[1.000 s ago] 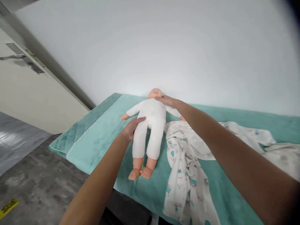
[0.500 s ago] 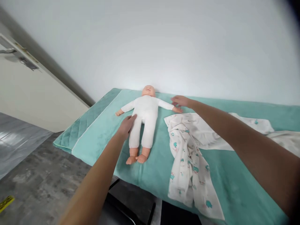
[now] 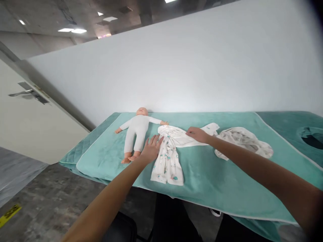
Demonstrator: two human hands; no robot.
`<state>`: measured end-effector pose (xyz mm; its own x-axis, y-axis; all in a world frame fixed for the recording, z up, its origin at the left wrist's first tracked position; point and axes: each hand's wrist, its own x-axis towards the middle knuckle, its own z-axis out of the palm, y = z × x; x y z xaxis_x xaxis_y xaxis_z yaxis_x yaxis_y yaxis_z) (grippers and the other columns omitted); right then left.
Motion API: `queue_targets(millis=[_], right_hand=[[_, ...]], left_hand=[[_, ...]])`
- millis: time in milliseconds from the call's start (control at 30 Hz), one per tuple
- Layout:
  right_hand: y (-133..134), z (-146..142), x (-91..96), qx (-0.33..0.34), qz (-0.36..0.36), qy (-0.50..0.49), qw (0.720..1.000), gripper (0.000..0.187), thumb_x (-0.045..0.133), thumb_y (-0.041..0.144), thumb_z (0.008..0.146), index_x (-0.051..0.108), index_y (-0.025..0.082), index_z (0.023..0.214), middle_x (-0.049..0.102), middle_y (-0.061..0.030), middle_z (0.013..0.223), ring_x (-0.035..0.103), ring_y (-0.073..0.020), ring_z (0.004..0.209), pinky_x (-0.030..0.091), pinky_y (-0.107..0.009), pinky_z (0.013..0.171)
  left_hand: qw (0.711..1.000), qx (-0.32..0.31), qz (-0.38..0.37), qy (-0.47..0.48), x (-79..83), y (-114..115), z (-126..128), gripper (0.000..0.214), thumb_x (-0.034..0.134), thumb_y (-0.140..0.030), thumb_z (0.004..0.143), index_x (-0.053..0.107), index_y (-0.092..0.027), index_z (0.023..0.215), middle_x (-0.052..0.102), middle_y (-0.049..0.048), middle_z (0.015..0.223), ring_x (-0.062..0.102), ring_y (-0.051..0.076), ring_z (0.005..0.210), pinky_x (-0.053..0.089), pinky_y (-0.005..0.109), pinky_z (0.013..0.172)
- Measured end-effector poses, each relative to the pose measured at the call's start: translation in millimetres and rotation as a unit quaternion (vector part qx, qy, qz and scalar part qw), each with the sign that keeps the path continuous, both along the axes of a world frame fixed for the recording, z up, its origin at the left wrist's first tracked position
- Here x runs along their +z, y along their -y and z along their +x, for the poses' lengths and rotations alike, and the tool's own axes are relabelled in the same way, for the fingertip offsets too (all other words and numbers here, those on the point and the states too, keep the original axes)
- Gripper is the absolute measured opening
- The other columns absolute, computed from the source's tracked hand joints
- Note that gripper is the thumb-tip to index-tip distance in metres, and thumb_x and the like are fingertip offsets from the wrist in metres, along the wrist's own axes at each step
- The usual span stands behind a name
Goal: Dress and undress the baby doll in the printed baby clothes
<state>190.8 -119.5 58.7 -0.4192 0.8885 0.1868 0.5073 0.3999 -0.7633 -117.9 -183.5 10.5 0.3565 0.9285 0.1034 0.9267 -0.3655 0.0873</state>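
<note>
A baby doll (image 3: 137,129) with a white cloth body lies on its back on the left of the bed, arms spread. Beside it lies a white baby garment (image 3: 168,161) with a teal print, its plainer part stretched out to the right. My left hand (image 3: 151,148) has its fingers spread over the garment's left edge, near the doll's legs. On the plainer part rests my right hand (image 3: 198,134), its fingers curled together at the cloth; the fingertips are partly hidden. Farther right is a crumpled white patterned cloth (image 3: 244,141).
A teal padded cover (image 3: 212,178) spreads over the bed against a white wall (image 3: 189,67). At the left stands a door (image 3: 37,114) with a metal handle. A dark chair (image 3: 121,225) is below the front edge. A dark oval (image 3: 313,136) shows at the far right.
The view has shifted right and up. My right hand has left the doll's hand area for the white garment; my left hand has moved from the doll's hip to the garment's edge.
</note>
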Motion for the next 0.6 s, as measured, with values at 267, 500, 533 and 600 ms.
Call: queue_targets(millis=[267,500,533,600], right_hand=[[81.4,12.4,10.5,0.136,-0.134,-0.204,0.96,0.051,0.058,0.069,0.086,0.052,0.02,0.072,0.048,0.004,0.069,0.044,-0.0129,0.067,0.037,-0.026,0.065],[106.5,60.3,15.3,0.07,-0.15,-0.321,0.933,0.047,0.078,0.054,0.076,0.061,0.025,0.108,0.067,-0.0034,0.107,0.062,-0.0225,0.099,0.049,-0.034,0.084],[115.4,61.1,13.9,0.072,-0.139,-0.306,0.939,0.054,0.081,0.051,0.074,0.06,0.026,0.117,0.066,-0.005,0.118,0.061,-0.0249,0.11,0.049,-0.037,0.092],[135.2,56.9,4.5,0.089,-0.134,-0.278,0.947,0.067,0.083,0.046,0.072,0.055,0.026,0.13,0.063,-0.0075,0.132,0.057,-0.0284,0.123,0.045,-0.043,0.104]], left_hand=[[0.99,-0.073,0.059,0.109,68.4,12.6,98.4,0.022,0.053,-0.01,0.083,0.07,-0.018,0.094,0.042,0.0115,0.159,0.028,0.032,0.152,0.017,0.056,0.126],[0.87,0.098,0.078,0.477,119.5,64.4,165.2,0.016,0.061,-0.019,0.083,0.061,-0.022,0.099,0.068,0.0071,0.107,0.062,0.029,0.106,0.048,0.044,0.101],[0.851,0.128,0.095,0.501,121.6,72.4,169.6,0.018,0.062,-0.019,0.083,0.059,-0.023,0.1,0.067,0.0065,0.108,0.061,0.028,0.108,0.047,0.043,0.103],[0.833,0.174,0.098,0.516,119.2,88.2,175.0,0.021,0.063,-0.02,0.083,0.057,-0.024,0.103,0.065,0.0064,0.113,0.059,0.028,0.114,0.045,0.043,0.108]])
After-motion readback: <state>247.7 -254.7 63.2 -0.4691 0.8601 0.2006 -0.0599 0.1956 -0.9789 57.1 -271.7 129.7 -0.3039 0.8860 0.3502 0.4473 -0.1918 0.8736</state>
